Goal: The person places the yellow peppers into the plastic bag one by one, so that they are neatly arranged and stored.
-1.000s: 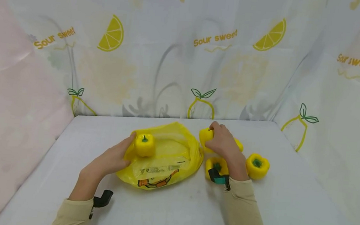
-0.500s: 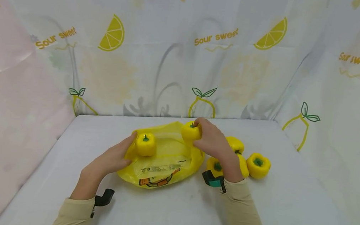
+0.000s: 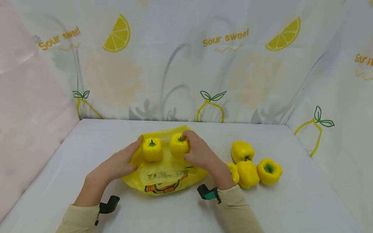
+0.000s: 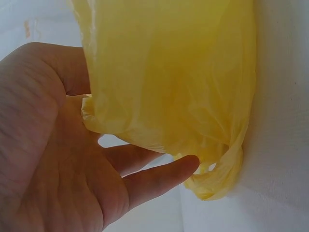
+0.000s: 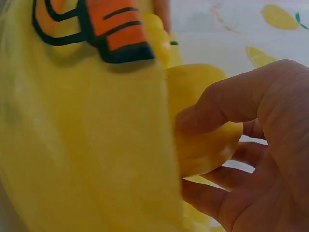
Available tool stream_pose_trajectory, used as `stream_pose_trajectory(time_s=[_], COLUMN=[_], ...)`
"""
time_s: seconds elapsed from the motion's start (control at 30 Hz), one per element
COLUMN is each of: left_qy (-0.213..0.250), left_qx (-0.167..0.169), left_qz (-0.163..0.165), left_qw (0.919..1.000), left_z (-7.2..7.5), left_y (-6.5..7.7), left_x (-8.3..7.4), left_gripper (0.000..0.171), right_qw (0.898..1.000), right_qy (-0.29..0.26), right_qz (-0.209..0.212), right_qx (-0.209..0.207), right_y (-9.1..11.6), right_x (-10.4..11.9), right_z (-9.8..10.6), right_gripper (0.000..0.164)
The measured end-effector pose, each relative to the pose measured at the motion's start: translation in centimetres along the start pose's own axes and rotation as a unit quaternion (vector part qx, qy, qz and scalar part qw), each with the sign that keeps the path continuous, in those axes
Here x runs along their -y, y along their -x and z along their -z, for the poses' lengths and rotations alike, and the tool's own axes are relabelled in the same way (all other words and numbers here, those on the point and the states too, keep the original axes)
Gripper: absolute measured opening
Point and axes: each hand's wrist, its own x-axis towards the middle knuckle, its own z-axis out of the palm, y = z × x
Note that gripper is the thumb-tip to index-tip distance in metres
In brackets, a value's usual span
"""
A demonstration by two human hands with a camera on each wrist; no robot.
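A yellow plastic bag (image 3: 165,174) with an orange printed figure lies mid-table, its mouth spread wide. My left hand (image 3: 117,164) holds the bag's left edge; in the left wrist view the film (image 4: 169,72) runs between thumb and fingers, with two fingers stretched out beneath it. One yellow bell pepper (image 3: 151,150) with a green stem sits within the bag's mouth, close to the left fingertips. My right hand (image 3: 201,153) grips another yellow bell pepper (image 5: 207,145) between thumb and fingers. That pepper is over the bag's opening, partly hidden by the bag's side in the right wrist view.
To the right of the bag, several more yellow bell peppers (image 3: 247,174) lie clustered on the white tabletop (image 3: 297,215). The right forearm partly covers one of them. A printed cloth (image 3: 165,55) with lemon pictures hangs behind the table, and pale cloth walls stand at both sides.
My right hand has lifted a bell pepper from the group at right and carried it left over the bag's mouth. My left hand stays at the bag's left edge.
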Motion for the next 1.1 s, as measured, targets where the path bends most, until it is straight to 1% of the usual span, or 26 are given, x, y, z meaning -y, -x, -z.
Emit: stream_pose_trajectory(time_s=[0.2,0.37,0.53,0.7,0.93,1.1], left_qy=[-0.006,-0.009,-0.015,-0.017,-0.013,-0.013], left_qx=[-0.003,0.002,0.002,0.001,-0.001,-0.006], left_qz=[-0.008,-0.003,-0.01,-0.007,-0.005,-0.006], left_qw=[0.9999,1.0,0.9998,0.9998,0.9999,0.9999], left_z=[-0.1,-0.1,-0.1,0.0,0.3,0.7], left_y=[0.1,0.2,0.1,0.1,0.2,0.3], left_x=[0.0,0.1,0.1,0.1,0.1,-0.1], left_gripper=[0.092,0.091,0.089,0.089,0.089,0.089], right_qw=[1.0,1.0,1.0,0.998,0.998,0.999], right_qy=[-0.007,0.001,0.01,0.047,0.042,0.041], right_qz=[0.007,0.015,0.025,0.04,0.034,0.02], right_qx=[0.005,0.012,-0.005,-0.019,-0.02,0.008], right_y=[-0.6,-0.7,-0.9,-1.1,-1.1,-0.8], right_x=[-0.7,-1.2,-1.3,-1.6,-1.3,-0.9], right_z=[-2.0,-3.1,-3.8,-4.6,-4.6,-4.0], right_gripper=[0.046,0.042,0.043,0.043,0.046,0.055])
